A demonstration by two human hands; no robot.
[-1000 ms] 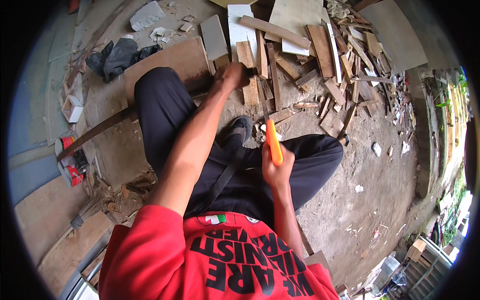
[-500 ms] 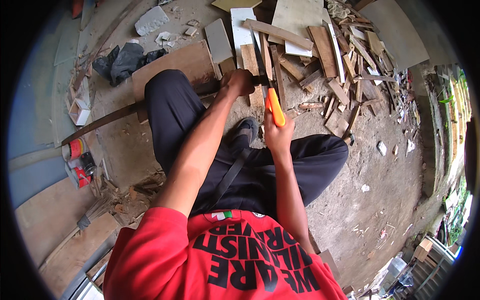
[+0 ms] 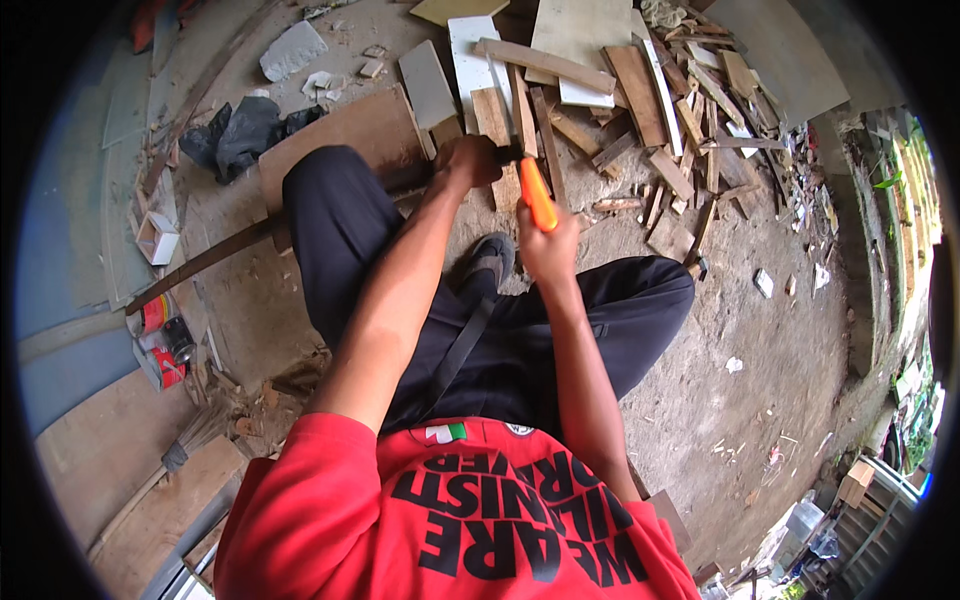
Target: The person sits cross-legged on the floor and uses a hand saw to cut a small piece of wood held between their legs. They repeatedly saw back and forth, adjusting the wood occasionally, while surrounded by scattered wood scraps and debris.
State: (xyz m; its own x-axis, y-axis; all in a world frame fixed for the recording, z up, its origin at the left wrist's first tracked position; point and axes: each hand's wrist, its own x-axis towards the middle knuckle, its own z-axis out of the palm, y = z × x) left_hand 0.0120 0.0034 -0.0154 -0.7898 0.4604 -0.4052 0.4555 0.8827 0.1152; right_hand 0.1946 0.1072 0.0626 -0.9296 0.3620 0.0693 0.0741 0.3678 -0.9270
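The right hand (image 3: 548,245) has travelled forward: a second ago it was drawn back over the lap, well apart from the dark wooden strip (image 3: 200,265), and now it is just short of that strip's right end. Its fingers are wrapped round the orange handle of the handsaw (image 3: 538,195), whose front now sits right beside the strip's end. The thin blade points away from the person, past the strip. The left hand (image 3: 468,162) remains clenched over the strip near that same end, in almost the same place as before.

The left knee (image 3: 330,190) covers the middle of the strip, and the left fist hides much of its right end, so I cannot tell how deep any cut goes. A light brown board (image 3: 493,112) lies beneath the strip's end, showing on both sides of it. Beyond the strip are a reddish-brown panel (image 3: 345,140), a crumpled black plastic bag (image 3: 245,130) and a white board (image 3: 475,50). Right of the strip's end spreads a heap of wood offcuts (image 3: 640,95). On the strip's near side are a dark shoe (image 3: 487,265) and, by its left end, red tins (image 3: 165,368).
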